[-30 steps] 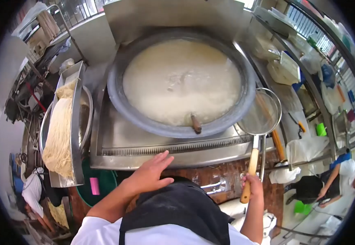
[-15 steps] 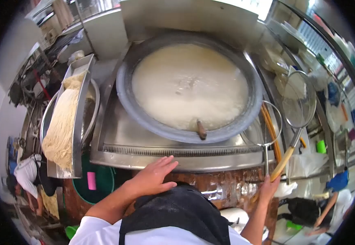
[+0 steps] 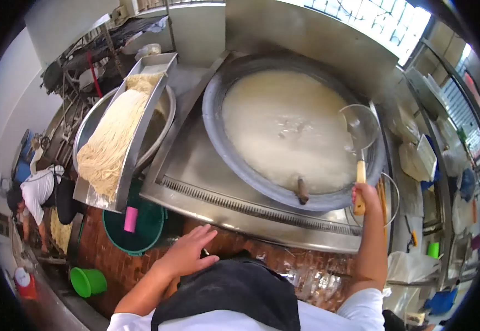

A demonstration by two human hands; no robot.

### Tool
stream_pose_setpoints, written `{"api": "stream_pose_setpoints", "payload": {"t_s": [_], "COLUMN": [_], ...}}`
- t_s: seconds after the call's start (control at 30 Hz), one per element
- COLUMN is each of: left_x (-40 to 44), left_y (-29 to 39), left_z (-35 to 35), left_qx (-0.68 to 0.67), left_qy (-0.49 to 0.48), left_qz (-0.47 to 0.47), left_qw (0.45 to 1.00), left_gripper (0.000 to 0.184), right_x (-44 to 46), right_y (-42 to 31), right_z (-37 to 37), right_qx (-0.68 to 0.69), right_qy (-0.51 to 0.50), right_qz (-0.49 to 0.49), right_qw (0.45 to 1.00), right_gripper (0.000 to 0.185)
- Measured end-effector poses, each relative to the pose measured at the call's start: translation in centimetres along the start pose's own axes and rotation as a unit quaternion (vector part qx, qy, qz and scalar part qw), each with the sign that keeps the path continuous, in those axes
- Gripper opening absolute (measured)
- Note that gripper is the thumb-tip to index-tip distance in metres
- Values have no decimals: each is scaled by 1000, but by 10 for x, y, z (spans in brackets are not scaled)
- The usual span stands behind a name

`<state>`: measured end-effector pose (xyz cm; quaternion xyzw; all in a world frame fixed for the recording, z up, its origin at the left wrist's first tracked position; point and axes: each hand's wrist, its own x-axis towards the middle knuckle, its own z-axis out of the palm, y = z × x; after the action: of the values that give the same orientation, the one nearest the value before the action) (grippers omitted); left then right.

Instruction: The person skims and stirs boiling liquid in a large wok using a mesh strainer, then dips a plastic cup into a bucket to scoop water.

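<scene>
My right hand (image 3: 366, 197) is wrapped round the wooden handle of a round wire skimmer (image 3: 361, 128), its mesh head over the right side of a big wok (image 3: 213, 124). Cloudy, steaming liquid (image 3: 278, 129) fills the wok. A brown wooden handle (image 3: 303, 190) sticks out over the near rim; its other end is hidden. My left hand (image 3: 187, 254) hovers in front of my black apron, fingers spread, holding nothing. Left of the wok, pale noodles (image 3: 116, 140) lie heaped along a sloping metal trough (image 3: 135, 149) above a steel bowl (image 3: 168, 113).
A second wire skimmer (image 3: 397, 204) lies right of the wok beside long wooden sticks (image 3: 382, 193). Below the trough stands a dark green tub (image 3: 140, 251) with a pink cup (image 3: 131, 219). A green bucket (image 3: 88, 282) is farther left. Another person (image 3: 41, 193) bends down at far left.
My right hand has raised the wooden-handled skimmer from the wok's right side and swung it left over the liquid. My view has turned right. My left hand stays spread.
</scene>
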<state>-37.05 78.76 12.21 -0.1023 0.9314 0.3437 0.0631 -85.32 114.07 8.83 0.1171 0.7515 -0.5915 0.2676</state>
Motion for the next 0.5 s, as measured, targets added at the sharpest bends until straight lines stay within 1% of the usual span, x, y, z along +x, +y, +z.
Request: {"api": "stream_pose_setpoints", "payload": {"t_s": [0.03,0.13,0.17,0.27,0.47,0.5], "left_x": [-5,-17,-21,-26,-26,-26], "left_y": [-1,-10,-14,-22,-35,-38], "left_z": [-1,1,2,1,-6,-6], "left_qx": [-6,-12,-12,-14,-18,-16], "left_qy": [3,20,26,26,28,30], "left_qz": [-8,-17,-18,-23,7,13], "left_qw": [1000,1000,999,999,999,999], "left_gripper": [74,75,75,74,75,75], "right_x": [0,-7,-17,-38,-91,-102], "right_y": [-10,-19,-25,-34,-25,-24], "right_z": [9,46,59,91,139,144], "right_qx": [-5,19,-3,11,-46,-63], "right_qy": [-29,-65,-73,-117,-170,-176], "right_qz": [33,53,51,89,65,74], "right_qw": [999,996,996,989,982,980], "right_gripper": [11,14,14,14,15,15]}}
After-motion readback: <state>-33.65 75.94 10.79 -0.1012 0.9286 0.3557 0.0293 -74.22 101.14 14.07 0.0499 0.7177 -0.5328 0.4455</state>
